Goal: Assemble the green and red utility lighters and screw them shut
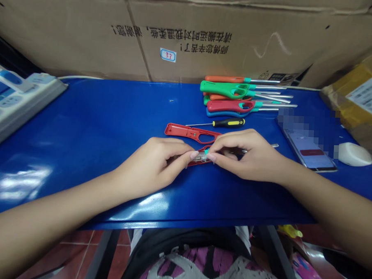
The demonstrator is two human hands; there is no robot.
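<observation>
Both hands are closed on an opened long-nosed gas lighter (pixel 200 160) with a red shell, a clear inner part and a teal collar. My left hand (pixel 160 161) pinches it at the left end, thumb and forefinger by the clear part. From the other side, my right hand (pixel 248 154) pinches near the teal collar, and the metal tube (pixel 275 145) sticks out beyond it. My fingers hide much of the lighter. Just behind lies a loose red shell half (pixel 186 132), its hollow inside facing up. A screwdriver (pixel 228 123) with a black and yellow handle rests behind that.
A pile of orange, green, red and blue gas lighters (pixel 225 90) lies at the back, before a large cardboard box (pixel 86 32). A phone (pixel 309 145), a white mouse (pixel 354 154) and a taped carton (pixel 357 89) are at right. A power strip (pixel 24 103) stands left.
</observation>
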